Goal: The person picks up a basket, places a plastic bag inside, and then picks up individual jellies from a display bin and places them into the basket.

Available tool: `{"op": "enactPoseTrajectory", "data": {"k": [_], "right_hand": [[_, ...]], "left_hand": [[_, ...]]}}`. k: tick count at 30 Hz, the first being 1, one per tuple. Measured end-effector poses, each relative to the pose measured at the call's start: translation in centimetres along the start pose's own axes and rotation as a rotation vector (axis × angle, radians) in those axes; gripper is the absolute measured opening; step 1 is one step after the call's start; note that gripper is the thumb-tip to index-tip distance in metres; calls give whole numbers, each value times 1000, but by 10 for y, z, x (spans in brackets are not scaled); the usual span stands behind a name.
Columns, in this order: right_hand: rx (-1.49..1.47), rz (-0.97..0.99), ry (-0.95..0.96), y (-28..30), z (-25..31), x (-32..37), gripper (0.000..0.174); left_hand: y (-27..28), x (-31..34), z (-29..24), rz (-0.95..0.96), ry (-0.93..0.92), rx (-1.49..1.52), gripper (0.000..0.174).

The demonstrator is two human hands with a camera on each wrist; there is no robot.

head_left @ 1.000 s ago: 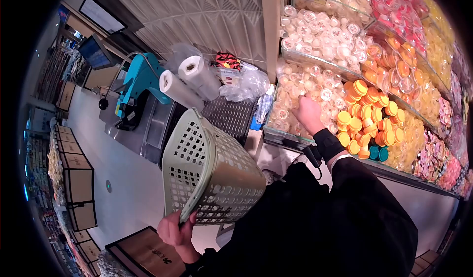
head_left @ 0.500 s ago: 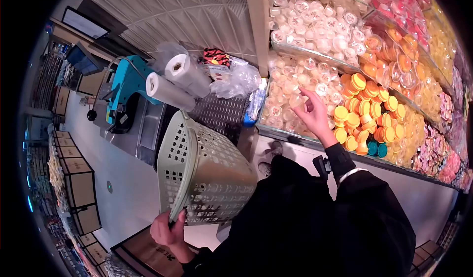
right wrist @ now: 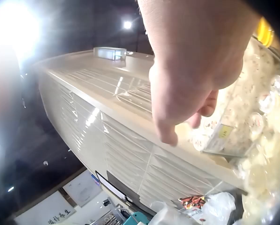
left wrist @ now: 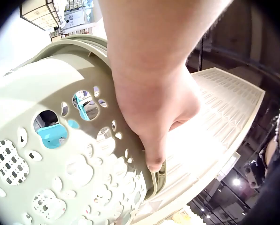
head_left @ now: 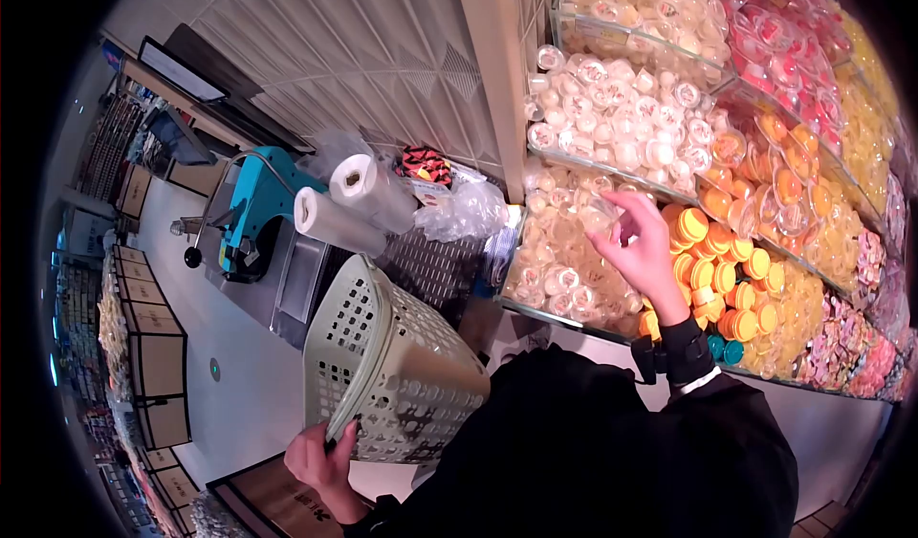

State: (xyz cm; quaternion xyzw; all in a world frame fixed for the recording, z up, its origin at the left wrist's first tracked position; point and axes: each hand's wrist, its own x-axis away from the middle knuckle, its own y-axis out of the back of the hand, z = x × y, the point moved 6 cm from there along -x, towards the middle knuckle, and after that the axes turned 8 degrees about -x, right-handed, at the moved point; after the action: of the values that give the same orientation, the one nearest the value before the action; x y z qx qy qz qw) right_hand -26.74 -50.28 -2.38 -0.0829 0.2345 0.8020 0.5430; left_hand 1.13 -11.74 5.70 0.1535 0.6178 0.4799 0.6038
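My left hand [head_left: 323,466] grips the rim of a pale green perforated basket [head_left: 435,351], which is tilted with its mouth to the left. In the left wrist view, the thumb of the left hand [left wrist: 154,108] lies over the edge of the basket [left wrist: 18,98]. My right hand [head_left: 643,256] is over a bin of small clear cups [head_left: 559,241], thumb and fingers apart; whether its fingertips touch a cup is unclear. The right wrist view shows the right hand [right wrist: 191,89] with bent fingers and nothing visible held.
Orange-lidded jars [head_left: 712,275] sit right of my right hand, beside two teal lids [head_left: 725,350]. White cups [head_left: 622,108] fill the bin behind. Bag rolls [head_left: 339,220] and a teal scale [head_left: 256,203] stand on the counter to the left. A beige post [head_left: 492,79] rises beside the bins.
My right hand has moved slightly right over the cups; one second ago its fingers were down among them, and they have since lifted and spread. The left hand keeps its grip on the basket.
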Motion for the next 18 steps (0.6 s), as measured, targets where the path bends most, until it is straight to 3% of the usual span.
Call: {"op": "enactPoseTrajectory", "data": {"k": [5, 10, 12, 16, 18], "right_hand": [[278, 9, -151, 18, 9, -61, 47], [336, -61, -69, 16, 16, -124, 55], [268, -127, 68, 4, 3, -164, 54], [337, -45, 82, -5, -40, -223, 47], [567, 57, 108, -6, -45, -237, 39]], "left_hand": [[-4, 4, -8, -12, 18, 10, 36], [1, 3, -18, -40, 50, -9, 36], [1, 6, -18, -36, 66, -24, 36], [-3, 11, -17, -35, 112, 6, 36], [-3, 11, -18, -44, 127, 1, 36]]}}
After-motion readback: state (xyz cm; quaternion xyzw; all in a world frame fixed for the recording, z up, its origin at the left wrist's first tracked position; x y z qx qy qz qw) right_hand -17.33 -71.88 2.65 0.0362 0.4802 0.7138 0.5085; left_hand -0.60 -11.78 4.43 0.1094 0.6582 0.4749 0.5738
